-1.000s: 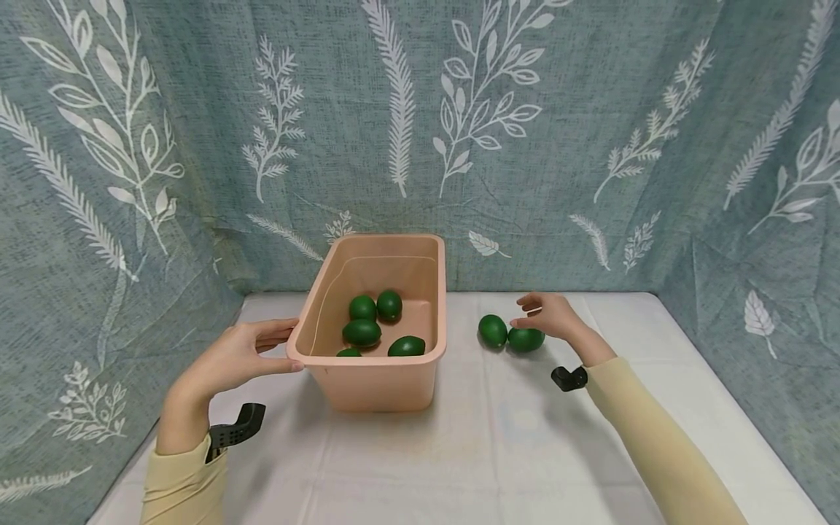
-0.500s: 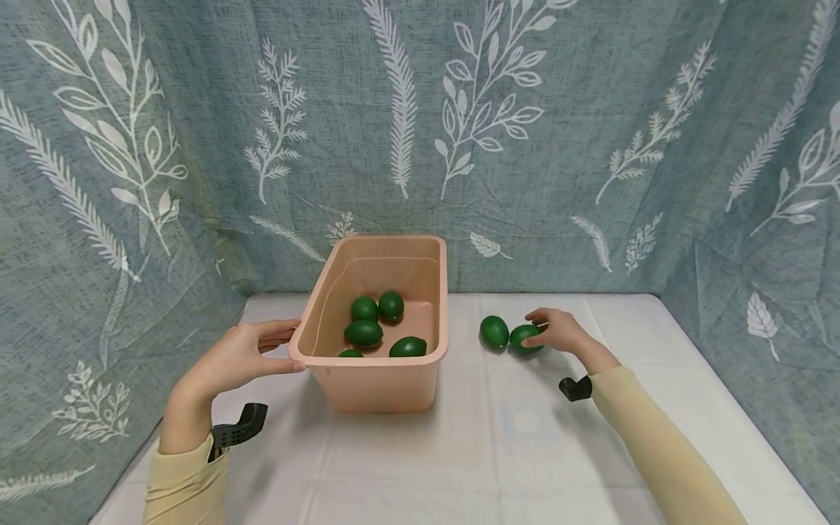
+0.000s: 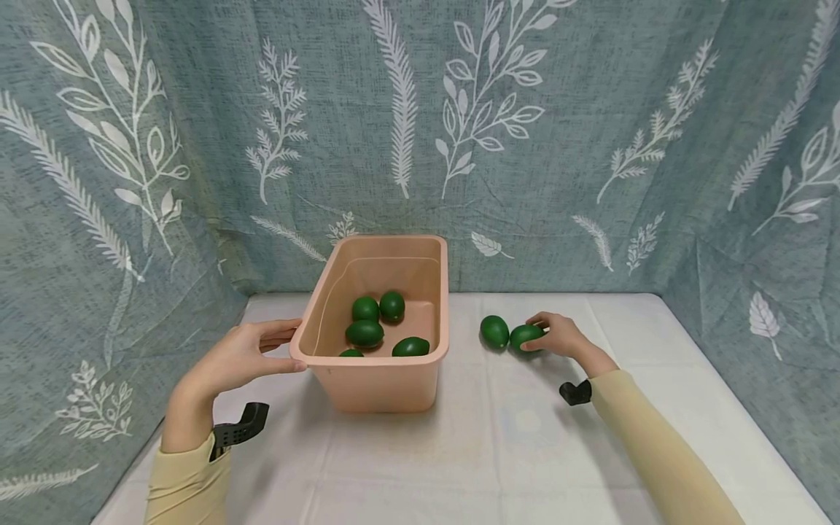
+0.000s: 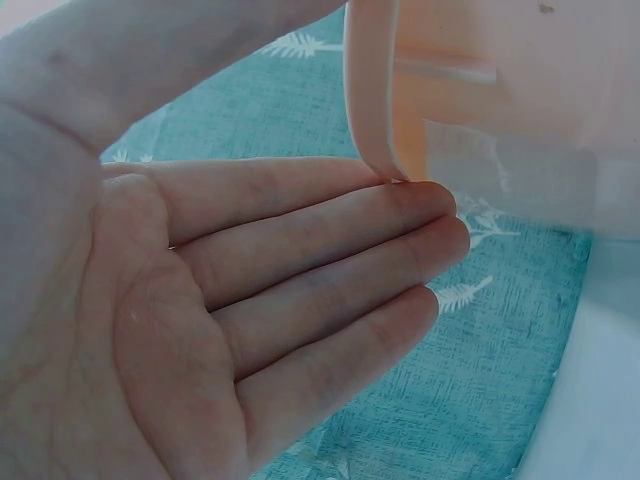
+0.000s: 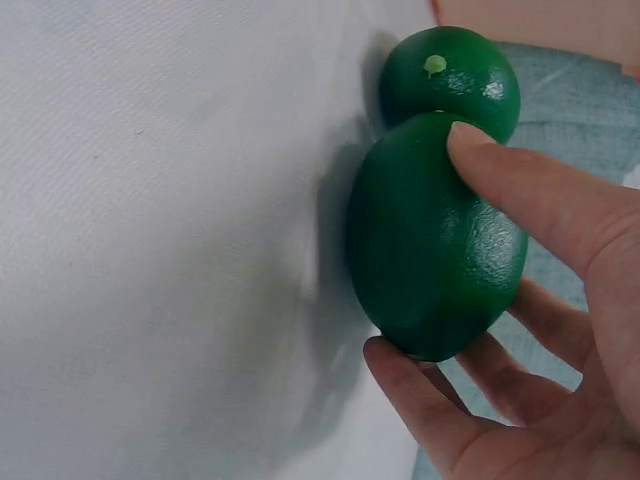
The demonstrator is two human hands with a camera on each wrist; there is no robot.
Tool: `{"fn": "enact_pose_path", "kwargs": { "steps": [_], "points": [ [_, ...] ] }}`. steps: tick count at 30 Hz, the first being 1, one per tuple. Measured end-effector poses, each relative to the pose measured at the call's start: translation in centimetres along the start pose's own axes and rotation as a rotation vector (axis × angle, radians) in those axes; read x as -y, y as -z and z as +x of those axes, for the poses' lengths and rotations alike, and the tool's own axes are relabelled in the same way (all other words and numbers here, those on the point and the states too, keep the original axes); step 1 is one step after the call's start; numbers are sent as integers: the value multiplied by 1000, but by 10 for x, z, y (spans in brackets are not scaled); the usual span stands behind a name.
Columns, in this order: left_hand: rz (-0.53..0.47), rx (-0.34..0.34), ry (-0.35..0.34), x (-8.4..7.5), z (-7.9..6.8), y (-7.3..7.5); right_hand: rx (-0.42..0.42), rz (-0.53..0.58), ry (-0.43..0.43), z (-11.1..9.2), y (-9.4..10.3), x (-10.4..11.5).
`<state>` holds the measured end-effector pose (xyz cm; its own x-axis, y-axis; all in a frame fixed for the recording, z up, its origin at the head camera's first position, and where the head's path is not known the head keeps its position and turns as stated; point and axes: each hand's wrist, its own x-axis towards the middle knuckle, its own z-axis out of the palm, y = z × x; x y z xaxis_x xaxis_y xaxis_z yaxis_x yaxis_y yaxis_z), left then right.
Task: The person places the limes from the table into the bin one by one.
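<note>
My right hand has its thumb on one side of a glossy dark green lime and its fingers round the other, close over the white cloth. A second lime, with a pale stem spot in the right wrist view, sits against the first one's left end. On the left, my left hand touches the near left corner of a peach plastic bin with its thumb and fingertips. Those fingers lie straight beside the rim in the left wrist view. Several limes lie inside the bin; its front wall partly hides the nearest ones.
A white cloth covers the table. Blue-green curtains with white leaf prints stand behind and on both sides. The bin stands left of the middle, its right wall between the limes inside and the two on the cloth.
My right hand has come down onto the right-hand lime, and its thumb and fingers have closed round it. The left hand has stayed at the bin's corner.
</note>
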<state>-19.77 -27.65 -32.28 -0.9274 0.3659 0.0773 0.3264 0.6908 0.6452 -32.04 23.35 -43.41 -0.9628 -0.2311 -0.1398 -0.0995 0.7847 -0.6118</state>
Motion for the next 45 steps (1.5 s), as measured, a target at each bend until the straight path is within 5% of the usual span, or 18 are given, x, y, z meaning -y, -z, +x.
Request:
{"fn": "enact_pose_path", "kwargs": {
  "steps": [11, 22, 45],
  "points": [
    [-2, 5, 0, 0, -1, 0, -32, 7, -41, -3, 0, 2],
    [10, 0, -6, 1, -1, 0, -74, 27, 14, -11, 22, 23],
    [6, -3, -15, 1, -2, -1, -69, -58, 97, -14, 62, 130]
  ]
}}
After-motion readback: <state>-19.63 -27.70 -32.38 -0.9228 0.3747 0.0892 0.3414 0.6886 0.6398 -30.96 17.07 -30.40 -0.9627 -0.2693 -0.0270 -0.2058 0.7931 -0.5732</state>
